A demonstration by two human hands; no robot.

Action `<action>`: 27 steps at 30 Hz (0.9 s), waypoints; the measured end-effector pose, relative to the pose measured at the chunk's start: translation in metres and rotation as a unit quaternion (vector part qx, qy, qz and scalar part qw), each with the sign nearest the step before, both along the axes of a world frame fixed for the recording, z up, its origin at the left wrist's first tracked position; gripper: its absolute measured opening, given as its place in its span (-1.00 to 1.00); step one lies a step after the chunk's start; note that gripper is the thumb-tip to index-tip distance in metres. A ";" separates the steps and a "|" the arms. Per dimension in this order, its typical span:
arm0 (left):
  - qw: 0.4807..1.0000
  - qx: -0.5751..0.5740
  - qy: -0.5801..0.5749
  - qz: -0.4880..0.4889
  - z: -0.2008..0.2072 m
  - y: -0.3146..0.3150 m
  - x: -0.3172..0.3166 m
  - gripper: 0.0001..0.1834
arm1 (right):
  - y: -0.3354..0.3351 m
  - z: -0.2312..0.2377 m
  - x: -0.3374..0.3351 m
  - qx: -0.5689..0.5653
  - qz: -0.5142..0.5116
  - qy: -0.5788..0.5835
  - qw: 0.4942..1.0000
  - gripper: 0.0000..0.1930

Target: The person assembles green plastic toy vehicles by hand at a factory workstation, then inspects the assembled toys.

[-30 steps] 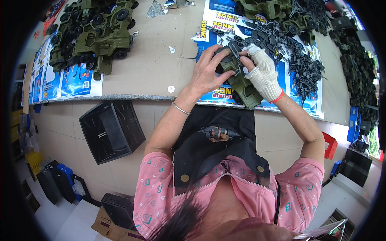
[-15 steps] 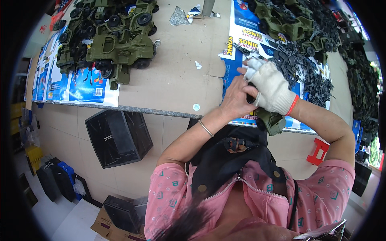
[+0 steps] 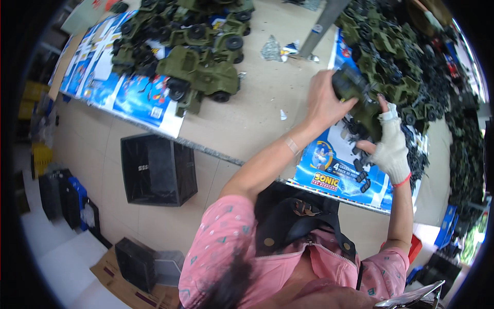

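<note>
Both hands hold one olive-green toy vehicle [image 3: 360, 100] above the worktable [image 3: 257, 108]. My left hand [image 3: 324, 100], bare with a thin bracelet at the wrist, grips the toy's left end. My right hand [image 3: 391, 147], in a white knit glove with a red cuff, holds its lower right side. Under the toy lies a blue printed cardboard sheet [image 3: 334, 170] with small black plastic parts [image 3: 363, 177] scattered on it.
A group of finished green toy vehicles [image 3: 190, 56] stands at the table's far left on more blue sheets [image 3: 139, 100]. Piles of green and black toy parts [image 3: 411, 67] fill the right side. A black crate [image 3: 157, 170] sits on the floor under the table edge.
The view has swung, so the table and toy now sit further up and to the right. Both hands have stayed on the green toy, which is now held further out over the table.
</note>
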State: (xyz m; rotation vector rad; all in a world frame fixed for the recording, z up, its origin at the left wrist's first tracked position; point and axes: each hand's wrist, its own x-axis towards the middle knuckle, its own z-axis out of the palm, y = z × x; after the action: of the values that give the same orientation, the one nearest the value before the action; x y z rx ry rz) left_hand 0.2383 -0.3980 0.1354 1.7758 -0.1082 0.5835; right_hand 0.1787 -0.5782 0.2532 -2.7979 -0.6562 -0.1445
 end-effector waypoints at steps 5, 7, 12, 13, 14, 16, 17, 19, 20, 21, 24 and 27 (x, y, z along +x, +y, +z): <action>0.989 0.056 -0.105 -0.086 0.028 -0.001 0.018 -0.13 | -0.018 -0.017 0.104 -0.216 -0.086 -0.197 0.953 -0.43; 0.979 0.087 -0.124 -0.134 0.028 0.026 -0.016 -0.37 | -0.051 -0.008 0.154 -0.103 -0.149 -0.239 0.954 -0.48; 0.971 0.199 -0.134 -0.013 0.034 0.127 -0.069 -0.69 | -0.167 0.076 0.289 -0.217 -0.184 -0.304 0.909 -0.36; 0.967 0.224 -0.119 0.022 0.038 0.152 -0.073 -0.70 | -0.214 0.082 0.324 -0.211 -0.133 -0.258 0.933 -0.32; 0.959 0.258 -0.092 0.068 0.047 0.182 -0.080 -0.71 | -0.209 0.070 0.341 -0.215 -0.230 -0.240 0.918 -0.32; 0.907 0.348 -0.148 0.185 0.062 0.247 -0.078 -0.69 | -0.205 0.065 0.350 -0.163 -0.157 -0.247 0.942 -0.33; 0.884 0.394 -0.135 0.210 0.077 0.271 -0.076 -0.56 | -0.207 0.056 0.345 -0.099 -0.094 -0.258 0.956 -0.33; 0.785 0.536 -0.035 0.308 0.090 0.298 -0.082 -0.23 | -0.112 0.027 0.277 -0.033 -0.126 -0.187 0.974 -0.49; 0.859 0.458 0.044 0.223 0.085 0.311 -0.071 -0.23 | -0.084 0.023 0.231 -0.043 -0.053 -0.206 0.976 -0.53; 0.913 0.370 0.117 0.123 0.080 0.317 -0.055 -0.23 | -0.079 0.009 0.197 -0.038 0.001 -0.193 0.980 -0.54; 0.909 0.376 0.132 0.120 0.105 0.296 -0.043 -0.15 | -0.046 -0.017 0.077 -0.099 0.023 -0.181 0.978 -0.57; 0.903 0.381 0.067 0.188 0.138 0.292 -0.067 -0.21 | -0.046 -0.044 0.011 0.005 0.040 -0.159 0.987 -0.63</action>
State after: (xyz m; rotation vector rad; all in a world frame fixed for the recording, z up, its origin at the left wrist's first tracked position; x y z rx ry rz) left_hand 0.1711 -0.1056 0.2735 2.6292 0.1277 0.7527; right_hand 0.1900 -0.6241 0.2091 -2.7579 -0.8345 -0.5842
